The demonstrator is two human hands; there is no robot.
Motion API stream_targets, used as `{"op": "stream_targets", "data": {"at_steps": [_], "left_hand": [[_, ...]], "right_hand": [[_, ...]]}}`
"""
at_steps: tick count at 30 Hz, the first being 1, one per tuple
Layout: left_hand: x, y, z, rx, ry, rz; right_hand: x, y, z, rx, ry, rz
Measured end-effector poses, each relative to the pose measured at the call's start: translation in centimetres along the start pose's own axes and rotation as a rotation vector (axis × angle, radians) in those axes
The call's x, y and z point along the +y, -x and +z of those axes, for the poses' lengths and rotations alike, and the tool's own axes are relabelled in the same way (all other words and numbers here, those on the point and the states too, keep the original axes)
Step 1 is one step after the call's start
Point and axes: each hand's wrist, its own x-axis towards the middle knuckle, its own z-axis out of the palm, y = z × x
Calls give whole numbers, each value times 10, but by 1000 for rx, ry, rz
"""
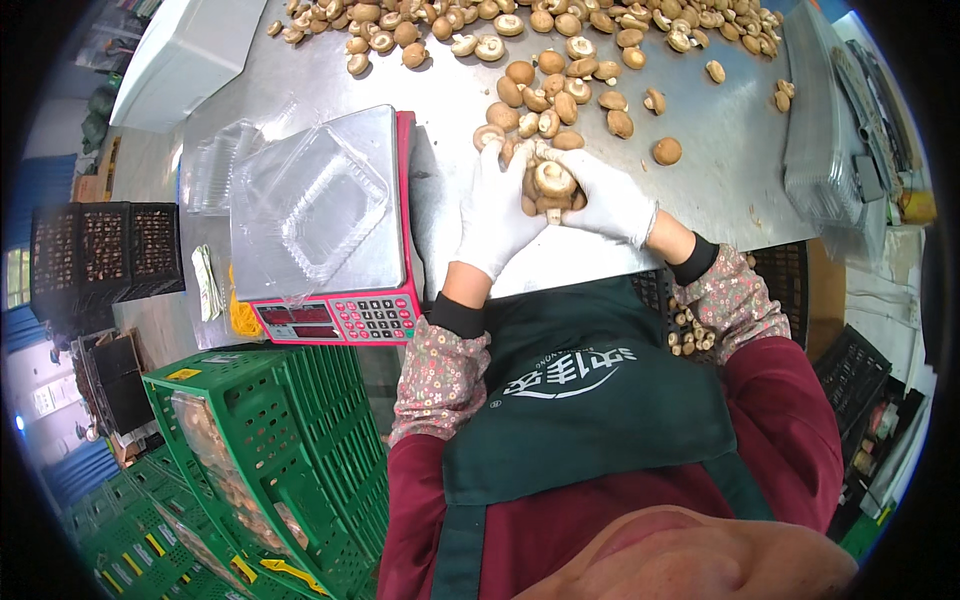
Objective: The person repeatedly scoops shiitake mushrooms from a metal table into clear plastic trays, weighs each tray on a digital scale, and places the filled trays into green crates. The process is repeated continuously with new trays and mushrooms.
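White gloves cover both hands. My left hand (496, 214) and my right hand (611, 193) cup a small cluster of brown-capped mushrooms (555, 180) between them, close to the table's front edge. One mushroom in the cluster shows its pale underside and stem. Others are partly hidden by the fingers. Just beyond my fingertips lie several loose mushrooms (551, 82). To the left of my left hand, a red digital scale (375, 319) carries a clear plastic tray (337, 217) on its metal plate.
A large mushroom heap (465, 15) covers the far side of the metal table (720, 180). Stacked clear trays (821, 165) stand at right, with a white box (187, 60) at far left. Yellow bands (244, 311) lie by the scale. Green crates (285, 450) stand below left.
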Motion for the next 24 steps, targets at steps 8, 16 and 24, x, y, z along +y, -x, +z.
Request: {"op": "stream_targets", "data": {"at_steps": [8, 16, 24], "left_hand": [[12, 27, 3, 145, 164, 42], [46, 32, -92, 254, -1, 10], [-13, 61, -215, 418, -209, -115]], "right_hand": [[0, 21, 12, 28, -129, -38], [-90, -16, -26, 100, -122, -344], [-177, -139, 17, 125, -91, -713]]}}
